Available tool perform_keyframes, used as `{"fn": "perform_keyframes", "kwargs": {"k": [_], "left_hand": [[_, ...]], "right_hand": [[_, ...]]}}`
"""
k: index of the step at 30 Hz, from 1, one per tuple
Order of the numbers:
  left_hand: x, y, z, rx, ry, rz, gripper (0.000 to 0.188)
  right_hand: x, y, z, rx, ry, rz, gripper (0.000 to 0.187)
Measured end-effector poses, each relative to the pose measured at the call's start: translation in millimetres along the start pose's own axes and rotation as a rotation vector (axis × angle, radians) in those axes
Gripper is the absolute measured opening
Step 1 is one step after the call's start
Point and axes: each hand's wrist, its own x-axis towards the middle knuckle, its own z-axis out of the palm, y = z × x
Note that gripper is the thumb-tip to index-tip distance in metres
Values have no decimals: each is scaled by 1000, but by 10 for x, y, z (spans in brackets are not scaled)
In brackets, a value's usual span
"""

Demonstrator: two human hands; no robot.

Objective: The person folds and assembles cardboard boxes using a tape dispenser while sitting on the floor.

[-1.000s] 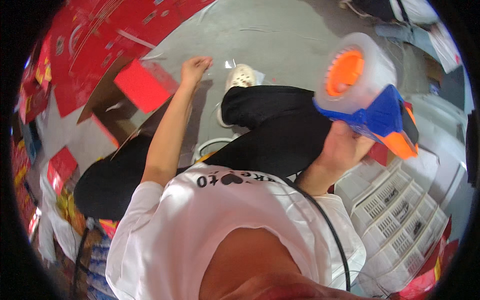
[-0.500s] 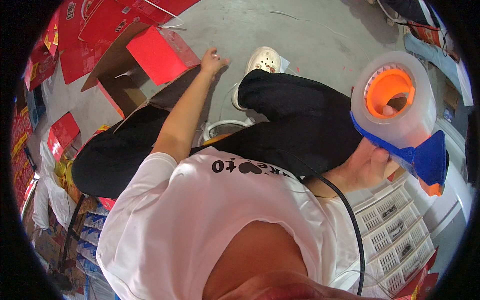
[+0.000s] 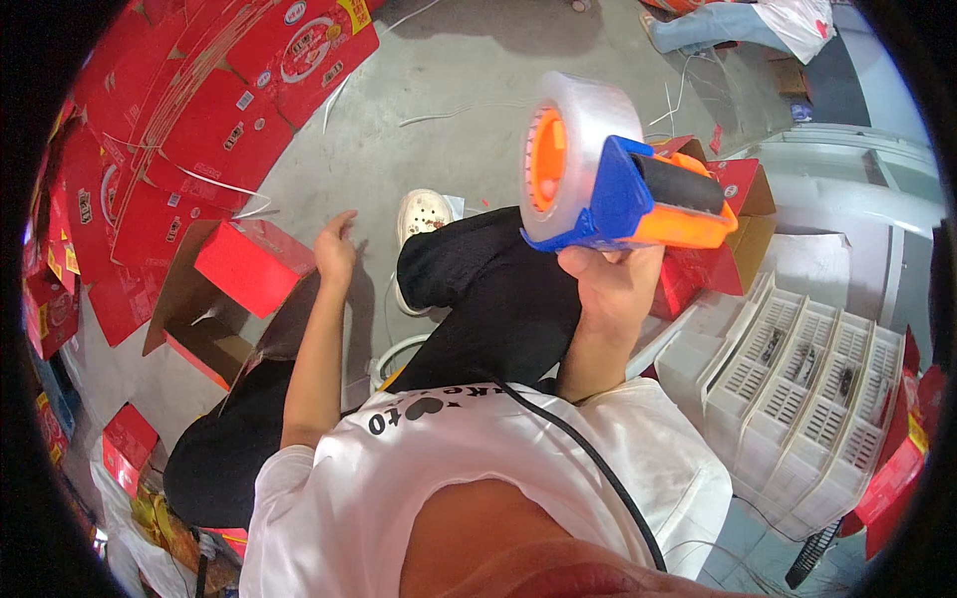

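My right hand [image 3: 610,284] is raised and closed around a tape dispenser [image 3: 678,221] with a blue and orange body. A wide roll of clear tape [image 3: 603,110] sits on its orange hub. My left hand [image 3: 336,249] is held out over the floor, empty, its fingers loosely stretched. Just left of that hand stands an open red cardboard box [image 3: 249,267] with a brown inside, its flaps spread, against my left leg. Part of the box is hidden by my leg and forearm.
Flattened red cartons [image 3: 229,130] lie stacked at the far left. White slatted plastic crates [image 3: 788,389] stand at my right, with another red box [image 3: 743,199] beyond them. A black cable [image 3: 588,448] runs across my shirt. Another person's leg [image 3: 698,27] shows at the far right.
My right hand has brought the tape dispenser leftward and turned it. The view has swung right, so the crates show more fully. My left hand stays empty near the open box.
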Motion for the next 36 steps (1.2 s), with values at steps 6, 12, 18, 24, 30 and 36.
{"fn": "perform_keyframes", "kwargs": {"k": [6, 12, 18, 24, 30, 36], "left_hand": [[-233, 662, -128, -646, -303, 129, 62], [-1001, 2753, -1346, -1358, -423, 384, 77], [-1518, 3258, -1560, -1573, -660, 385, 72], [-1837, 3250, -1584, -1108, -550, 473, 89], [-1855, 3112, -1617, -572, -169, 707, 49], [-1689, 2684, -2241, -403, 347, 509, 16]], "right_hand": [[-130, -38, -117, 166, -16, -125, 64], [63, 33, -13, -160, 217, -235, 81], [8, 23, 167, -746, 305, -537, 92], [-73, -64, -3, -744, 467, -600, 82], [-83, -136, -74, -618, 421, -553, 65], [246, -300, -738, -660, 555, -510, 61]]}}
